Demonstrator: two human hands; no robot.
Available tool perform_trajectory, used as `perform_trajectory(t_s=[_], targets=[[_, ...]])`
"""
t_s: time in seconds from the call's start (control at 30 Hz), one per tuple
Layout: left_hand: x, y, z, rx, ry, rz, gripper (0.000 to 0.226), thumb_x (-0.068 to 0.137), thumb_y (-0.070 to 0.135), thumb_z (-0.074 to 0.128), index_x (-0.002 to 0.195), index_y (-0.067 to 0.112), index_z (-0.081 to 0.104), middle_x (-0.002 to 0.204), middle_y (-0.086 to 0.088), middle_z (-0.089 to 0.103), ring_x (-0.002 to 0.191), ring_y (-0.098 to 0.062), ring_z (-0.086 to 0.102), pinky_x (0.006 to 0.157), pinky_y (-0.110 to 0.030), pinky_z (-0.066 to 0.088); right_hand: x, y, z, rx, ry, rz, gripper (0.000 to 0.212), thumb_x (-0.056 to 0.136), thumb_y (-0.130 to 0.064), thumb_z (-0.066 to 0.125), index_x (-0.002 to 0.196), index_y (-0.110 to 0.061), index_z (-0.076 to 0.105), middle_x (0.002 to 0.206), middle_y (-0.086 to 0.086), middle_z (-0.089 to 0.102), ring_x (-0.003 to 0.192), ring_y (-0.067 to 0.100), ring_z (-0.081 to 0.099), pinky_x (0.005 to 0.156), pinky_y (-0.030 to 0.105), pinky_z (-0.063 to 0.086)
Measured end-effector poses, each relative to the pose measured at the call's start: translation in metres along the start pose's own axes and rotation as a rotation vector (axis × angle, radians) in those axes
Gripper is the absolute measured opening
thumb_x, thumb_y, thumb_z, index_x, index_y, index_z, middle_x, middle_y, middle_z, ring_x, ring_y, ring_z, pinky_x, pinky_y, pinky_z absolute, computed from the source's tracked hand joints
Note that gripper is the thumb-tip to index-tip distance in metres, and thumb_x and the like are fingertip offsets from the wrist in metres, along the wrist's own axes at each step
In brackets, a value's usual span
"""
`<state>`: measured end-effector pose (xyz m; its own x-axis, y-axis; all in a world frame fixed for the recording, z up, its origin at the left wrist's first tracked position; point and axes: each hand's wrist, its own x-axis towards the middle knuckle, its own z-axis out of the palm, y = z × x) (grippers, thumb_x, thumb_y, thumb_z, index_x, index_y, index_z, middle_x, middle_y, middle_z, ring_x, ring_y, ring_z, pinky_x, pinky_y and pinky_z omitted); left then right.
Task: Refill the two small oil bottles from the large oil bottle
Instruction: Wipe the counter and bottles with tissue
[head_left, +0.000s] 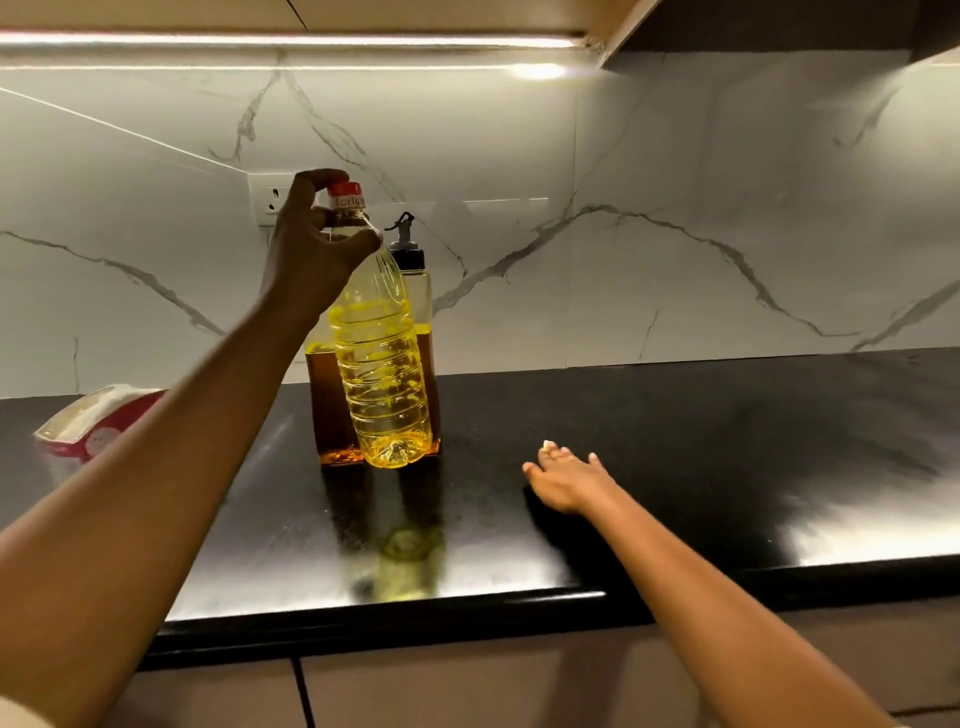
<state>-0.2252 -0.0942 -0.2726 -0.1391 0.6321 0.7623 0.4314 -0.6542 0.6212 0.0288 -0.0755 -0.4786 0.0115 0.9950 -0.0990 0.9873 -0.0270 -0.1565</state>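
The large clear oil bottle (382, 374), red-capped and about two-thirds full of yellow oil, tilts slightly, its base at or just above the black counter (675, 441). My left hand (311, 249) grips its neck just under the cap. Right behind it stand two small square bottles: one with a black pour spout (410, 260), and another (327, 410) mostly hidden by the big bottle and my arm. Both hold a low level of amber oil. My right hand (566, 480) hovers over the counter to the right, fingers stretched out, holding nothing.
A red and white pouch (98, 423) lies at the left of the counter against the marble backsplash. A wall socket (270, 200) sits behind my left hand. Overhead cabinets hang above, and drawer fronts show below the counter's front edge (415, 618).
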Motion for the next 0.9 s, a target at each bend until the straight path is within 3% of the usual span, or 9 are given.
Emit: perform_trajectory(t_s=[0.17, 0.23, 0.3, 0.37, 0.43, 0.53, 0.63, 0.77, 0.9], targets=[[0.0, 0.005, 0.016, -0.012, -0.003, -0.001, 0.059, 0.075, 0.022, 0.076, 0.127, 0.028, 0.048, 0.103, 0.002, 0.067, 0.086, -0.013, 0.064, 0.079, -0.044, 0.057, -0.042, -0.038, 0.015, 0.07, -0.084, -0.297, 0.059, 0.102, -0.043, 0.015, 0.152, -0.014, 0.004, 0.159, -0.002, -0.004, 0.146, 0.013, -0.001, 0.116, 0.042, -0.006], [0.001, 0.006, 0.028, -0.036, -0.008, 0.007, 0.059, 0.077, 0.017, 0.075, 0.128, 0.026, 0.048, 0.106, -0.001, 0.068, 0.077, -0.007, 0.064, 0.061, -0.028, 0.056, -0.044, -0.018, 0.012, 0.065, -0.064, -0.288, 0.055, 0.103, -0.039, 0.015, 0.152, -0.016, 0.005, 0.159, -0.005, -0.003, 0.146, 0.011, -0.001, 0.116, 0.043, -0.005], [0.001, 0.007, 0.043, -0.052, -0.015, 0.016, 0.059, 0.078, 0.012, 0.075, 0.13, 0.021, 0.047, 0.105, -0.004, 0.067, 0.073, -0.005, 0.062, 0.053, -0.017, 0.051, -0.037, 0.012, 0.003, 0.055, -0.018, -0.153, 0.054, 0.103, -0.035, 0.017, 0.152, -0.014, 0.007, 0.159, -0.002, 0.0, 0.146, 0.013, 0.003, 0.116, 0.044, -0.002], [0.0, 0.007, 0.061, -0.028, -0.023, 0.026, 0.062, 0.074, 0.017, 0.077, 0.128, 0.023, 0.048, 0.104, -0.002, 0.067, 0.081, -0.011, 0.065, 0.066, -0.029, 0.057, -0.031, 0.029, -0.011, 0.091, -0.026, -0.057, 0.052, 0.103, -0.026, 0.019, 0.151, -0.008, 0.014, 0.159, 0.004, 0.006, 0.146, 0.02, 0.011, 0.116, 0.045, 0.006], [-0.001, 0.006, 0.084, -0.023, -0.038, 0.048, 0.064, 0.068, 0.027, 0.077, 0.125, 0.029, 0.048, 0.103, 0.001, 0.067, 0.088, -0.015, 0.067, 0.079, -0.041, 0.057, -0.024, 0.036, -0.019, 0.123, 0.008, -0.066, 0.046, 0.102, -0.017, 0.024, 0.144, -0.004, 0.034, 0.153, 0.013, 0.027, 0.139, 0.031, 0.03, 0.113, 0.043, 0.024], [0.005, 0.002, 0.122, 0.019, -0.054, 0.057, 0.064, 0.069, 0.029, 0.077, 0.125, 0.031, 0.047, 0.105, 0.002, 0.067, 0.085, -0.014, 0.067, 0.076, -0.04, 0.057, -0.007, 0.044, -0.019, 0.167, 0.12, -0.039, 0.044, 0.096, -0.012, 0.032, 0.136, -0.019, 0.05, 0.135, 0.015, 0.052, 0.12, 0.032, 0.05, 0.098, 0.037, 0.042], [0.014, -0.004, 0.159, 0.09, -0.087, 0.063, 0.064, 0.075, 0.028, 0.076, 0.13, 0.029, 0.045, 0.111, -0.001, 0.067, 0.084, -0.015, 0.066, 0.074, -0.037, 0.057, 0.012, 0.052, -0.019, 0.153, 0.134, 0.004, 0.047, 0.093, -0.007, 0.034, 0.133, -0.025, 0.051, 0.127, 0.014, 0.056, 0.109, 0.031, 0.056, 0.088, 0.036, 0.047], [0.024, -0.023, 0.195, 0.125, -0.138, 0.032, 0.065, 0.077, 0.027, 0.075, 0.133, 0.028, 0.043, 0.114, -0.004, 0.066, 0.089, -0.022, 0.066, 0.078, -0.041, 0.057, 0.031, 0.063, -0.016, 0.16, 0.198, 0.054, 0.036, 0.094, -0.011, 0.041, 0.125, -0.02, 0.058, 0.117, 0.012, 0.061, 0.102, 0.03, 0.06, 0.077, 0.034, 0.047], [0.032, -0.05, 0.214, 0.139, -0.152, 0.002, 0.065, 0.079, 0.025, 0.074, 0.135, 0.026, 0.041, 0.121, -0.009, 0.064, 0.098, -0.027, 0.065, 0.084, -0.044, 0.056, 0.044, 0.071, -0.008, 0.164, 0.25, 0.021, 0.045, 0.092, -0.012, 0.041, 0.128, -0.034, 0.057, 0.121, 0.008, 0.062, 0.108, 0.029, 0.059, 0.082, 0.033, 0.047]])
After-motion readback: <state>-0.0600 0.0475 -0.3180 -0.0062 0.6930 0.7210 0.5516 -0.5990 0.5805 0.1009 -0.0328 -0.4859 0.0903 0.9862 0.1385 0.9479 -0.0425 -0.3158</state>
